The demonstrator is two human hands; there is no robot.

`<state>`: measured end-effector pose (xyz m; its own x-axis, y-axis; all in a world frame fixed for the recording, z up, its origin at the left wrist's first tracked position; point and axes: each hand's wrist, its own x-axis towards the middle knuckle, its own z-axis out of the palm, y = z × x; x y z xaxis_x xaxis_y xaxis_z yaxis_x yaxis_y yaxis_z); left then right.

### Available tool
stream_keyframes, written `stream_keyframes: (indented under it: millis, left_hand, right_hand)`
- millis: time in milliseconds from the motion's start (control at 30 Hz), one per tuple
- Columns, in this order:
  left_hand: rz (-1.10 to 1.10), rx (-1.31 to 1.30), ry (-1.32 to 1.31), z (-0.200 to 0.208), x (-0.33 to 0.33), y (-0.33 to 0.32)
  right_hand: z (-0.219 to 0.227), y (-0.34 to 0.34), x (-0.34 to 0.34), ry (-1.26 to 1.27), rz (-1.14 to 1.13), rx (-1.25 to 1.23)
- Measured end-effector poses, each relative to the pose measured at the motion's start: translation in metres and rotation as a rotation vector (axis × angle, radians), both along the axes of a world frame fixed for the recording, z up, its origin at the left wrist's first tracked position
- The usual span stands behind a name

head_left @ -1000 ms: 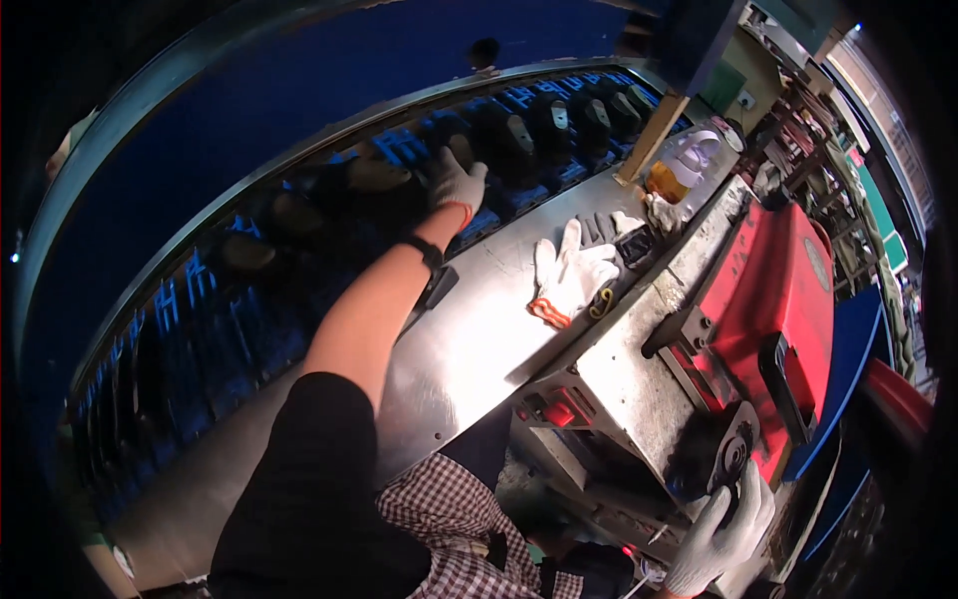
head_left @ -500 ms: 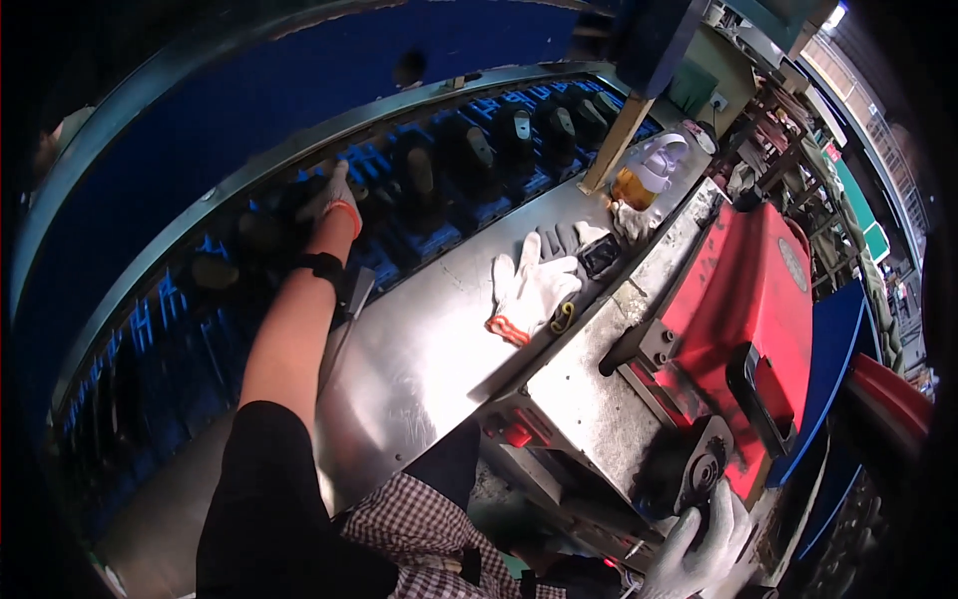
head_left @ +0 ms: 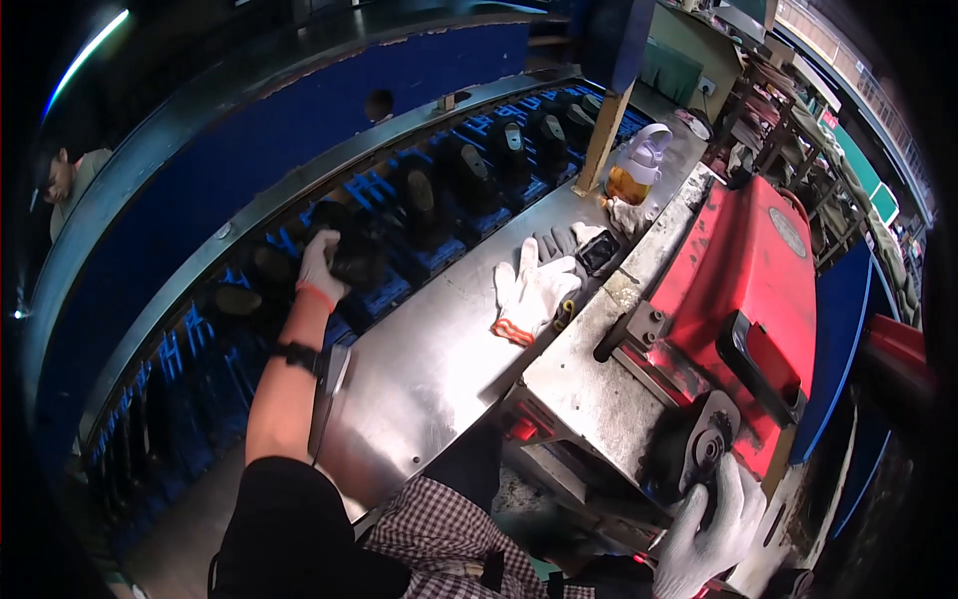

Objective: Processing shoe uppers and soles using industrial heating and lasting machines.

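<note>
My bare left arm reaches over the blue-slatted conveyor. My left hand (head_left: 321,266), in a white glove with an orange cuff, is closed on a dark shoe-shaped form (head_left: 356,257), whose far side is lost in shadow. At the lower right, my gloved right hand (head_left: 711,529) has its fingers and thumb curled at the edge of a dark shoe-like piece with a grey ringed plate (head_left: 710,446). That piece is beside the red machine (head_left: 738,319). Several similar dark forms (head_left: 469,165) with grey oval tops stand on the conveyor.
A metal ledge (head_left: 399,389) runs along the conveyor, with a spare white glove (head_left: 534,290), a black device (head_left: 599,252) and an amber bottle with a lilac top (head_left: 631,182) on it. A post (head_left: 605,140) rises beyond. Another person (head_left: 70,185) is at far left.
My left hand has drawn back toward me from deeper over the conveyor, and a dark form now shows in it. The view has shifted. My right hand stays at the ringed piece.
</note>
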<state>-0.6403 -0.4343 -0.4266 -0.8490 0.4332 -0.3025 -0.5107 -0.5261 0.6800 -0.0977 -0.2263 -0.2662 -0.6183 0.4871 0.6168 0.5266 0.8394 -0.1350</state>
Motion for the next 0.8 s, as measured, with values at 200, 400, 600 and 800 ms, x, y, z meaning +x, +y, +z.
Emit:
stream_keyframes:
  millis: [200, 400, 600, 800]
  left_hand:
    - [-0.145, -0.037, -0.067, 0.052, 0.134, -0.052]
    - [-0.26, 0.153, 0.039, 0.074, 0.239, -0.052]
    - [-0.551, 0.154, 0.231, 0.116, 0.325, -0.02]
    - [-0.92, 0.556, 0.515, 0.158, 0.423, 0.052]
  right_hand:
    - [-0.006, -0.011, -0.006, 0.1, -0.082, -0.015]
    - [-0.007, -0.007, 0.006, 0.171, -0.009, -0.012]
    - [-0.026, -0.027, 0.038, 0.662, 0.368, -0.24]
    - [-0.148, -0.023, 0.068, 1.343, 0.8, -1.328]
